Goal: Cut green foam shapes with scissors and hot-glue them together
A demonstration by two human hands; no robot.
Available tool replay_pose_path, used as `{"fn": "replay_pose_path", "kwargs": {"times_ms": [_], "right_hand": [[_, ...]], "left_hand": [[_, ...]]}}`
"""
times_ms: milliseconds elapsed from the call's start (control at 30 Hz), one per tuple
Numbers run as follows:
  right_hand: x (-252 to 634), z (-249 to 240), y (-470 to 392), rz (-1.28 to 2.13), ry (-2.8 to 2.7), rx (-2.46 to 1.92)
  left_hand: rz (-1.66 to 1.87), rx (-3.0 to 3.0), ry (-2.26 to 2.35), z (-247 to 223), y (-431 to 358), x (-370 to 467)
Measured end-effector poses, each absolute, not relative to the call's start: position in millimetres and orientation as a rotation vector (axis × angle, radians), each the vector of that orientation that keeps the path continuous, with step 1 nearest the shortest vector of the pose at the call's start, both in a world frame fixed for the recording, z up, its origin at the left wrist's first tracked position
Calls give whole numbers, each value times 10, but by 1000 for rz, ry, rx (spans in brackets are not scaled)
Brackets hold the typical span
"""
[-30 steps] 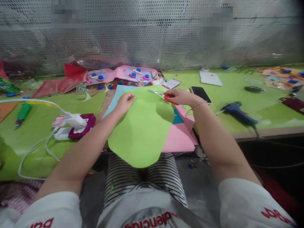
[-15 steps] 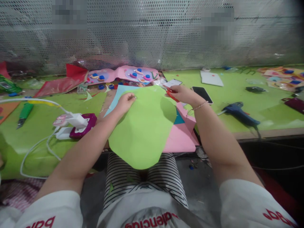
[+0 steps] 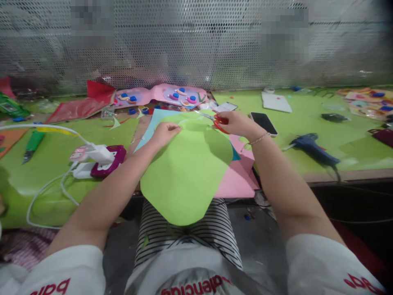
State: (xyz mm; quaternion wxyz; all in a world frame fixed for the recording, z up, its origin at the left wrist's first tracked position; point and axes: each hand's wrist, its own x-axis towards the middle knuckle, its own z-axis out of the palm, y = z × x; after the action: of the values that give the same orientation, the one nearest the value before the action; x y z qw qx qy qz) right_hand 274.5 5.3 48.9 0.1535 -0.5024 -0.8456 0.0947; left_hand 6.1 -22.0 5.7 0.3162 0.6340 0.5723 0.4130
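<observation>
A large light-green sheet [image 3: 187,176] with a rounded, cut outline lies over the table edge and hangs above my lap. My left hand [image 3: 167,133] pinches its upper left part. In my right hand [image 3: 232,121] are red-handled scissors [image 3: 221,123], their blades pointing left across the sheet's far edge. Beneath the green sheet lie a pink sheet [image 3: 238,180] and a light-blue sheet [image 3: 151,127].
To the right are a black phone [image 3: 264,124], a blue glue gun [image 3: 315,149] and a white pad [image 3: 276,102]. At left sit a purple power socket [image 3: 118,159] with white cables and a green cutter [image 3: 33,143]. Decorated pink pieces [image 3: 181,95] lie behind.
The scissors now extend left over the sheet's far edge, with their blades more visible. The sheet has shifted and bends near its top. My left hand has moved slightly right.
</observation>
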Motion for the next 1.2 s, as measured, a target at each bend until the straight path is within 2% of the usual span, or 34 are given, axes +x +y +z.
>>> {"fn": "replay_pose_path", "kwargs": {"times_ms": [267,533,900,1200], "right_hand": [[2753,461,110,225,-2430,-1420],[2620,350,90,256,-2507,-1079],[2496,426,-27,535,-2463,-1275],[2634,446,80,404,-2317,-1418]], "left_hand": [[1235,1612,1493,-25,-138,30],[1189,1548,1517,-25,-162,63],[1045,1720,1559,42,-212,92],[767,1819,1511,99,-218,45]]}}
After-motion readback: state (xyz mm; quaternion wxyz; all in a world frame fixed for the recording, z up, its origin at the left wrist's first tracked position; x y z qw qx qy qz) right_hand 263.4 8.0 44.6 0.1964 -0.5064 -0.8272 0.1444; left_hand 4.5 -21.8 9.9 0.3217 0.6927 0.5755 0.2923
